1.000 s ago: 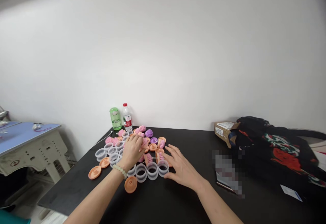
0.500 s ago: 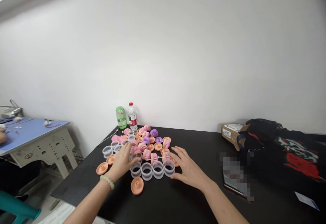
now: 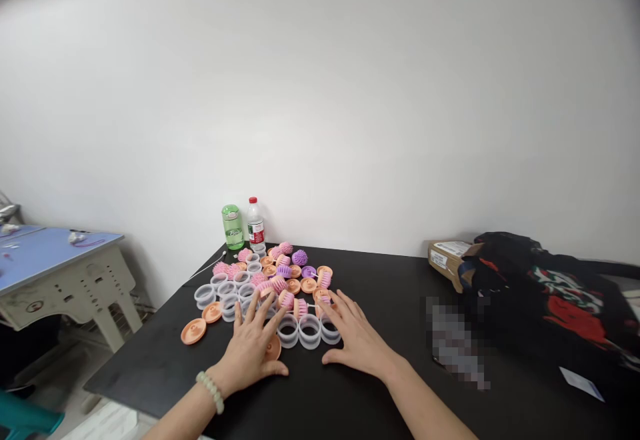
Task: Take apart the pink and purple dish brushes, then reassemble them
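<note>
My left hand (image 3: 253,347), with a beaded bracelet (image 3: 210,392) at the wrist, is spread palm down over an orange round cap (image 3: 273,347), partly covering it. Fingers apart, my right hand (image 3: 357,337) lies beside the rightmost clear plastic ring (image 3: 329,330) and overlaps its edge. Between the hands stand more clear rings (image 3: 309,332). Behind them is a cluster of pink bristled brush heads (image 3: 301,308), purple ones (image 3: 299,257) and further orange caps (image 3: 193,331). Neither hand grips anything that I can see.
A green bottle (image 3: 233,227) and a clear red-capped bottle (image 3: 255,224) stand by the wall. On the right of the black table (image 3: 385,273) lie a cardboard box (image 3: 445,263), a black bag (image 3: 530,307) and a white card (image 3: 581,384). A blue table (image 3: 50,253) stands left.
My left hand has come nearer and spread out, now over the front orange cap. My right hand has shifted slightly left, over the rightmost ring. The view has moved a little.
</note>
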`<state>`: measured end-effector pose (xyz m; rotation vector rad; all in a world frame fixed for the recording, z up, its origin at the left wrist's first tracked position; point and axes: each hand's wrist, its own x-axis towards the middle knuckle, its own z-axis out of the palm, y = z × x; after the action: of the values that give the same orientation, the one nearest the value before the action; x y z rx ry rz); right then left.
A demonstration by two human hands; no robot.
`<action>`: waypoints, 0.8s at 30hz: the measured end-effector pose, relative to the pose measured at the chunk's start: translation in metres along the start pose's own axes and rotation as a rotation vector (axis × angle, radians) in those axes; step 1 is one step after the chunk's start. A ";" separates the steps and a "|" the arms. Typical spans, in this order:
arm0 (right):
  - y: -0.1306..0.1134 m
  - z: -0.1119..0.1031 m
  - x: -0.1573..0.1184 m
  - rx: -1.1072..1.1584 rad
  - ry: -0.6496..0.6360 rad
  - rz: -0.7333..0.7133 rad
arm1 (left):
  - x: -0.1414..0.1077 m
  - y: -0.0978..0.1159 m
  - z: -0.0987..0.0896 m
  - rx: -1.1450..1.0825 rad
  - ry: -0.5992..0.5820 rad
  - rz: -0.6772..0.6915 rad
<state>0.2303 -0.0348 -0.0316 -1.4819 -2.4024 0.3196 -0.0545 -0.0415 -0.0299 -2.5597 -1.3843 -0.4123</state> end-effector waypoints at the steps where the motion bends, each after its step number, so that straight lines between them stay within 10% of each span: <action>1: -0.001 0.001 0.001 0.000 0.002 0.010 | 0.004 0.000 0.001 0.001 -0.011 -0.004; 16: 0.000 0.008 0.047 -0.013 0.075 0.097 | 0.054 -0.038 0.032 0.082 0.075 0.022; 24: 0.010 0.017 0.055 0.009 0.247 -0.004 | 0.012 -0.033 -0.007 0.039 0.128 -0.028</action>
<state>0.2092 0.0179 -0.0429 -1.4207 -2.2053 0.1368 -0.0765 -0.0161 -0.0178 -2.4388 -1.3708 -0.5387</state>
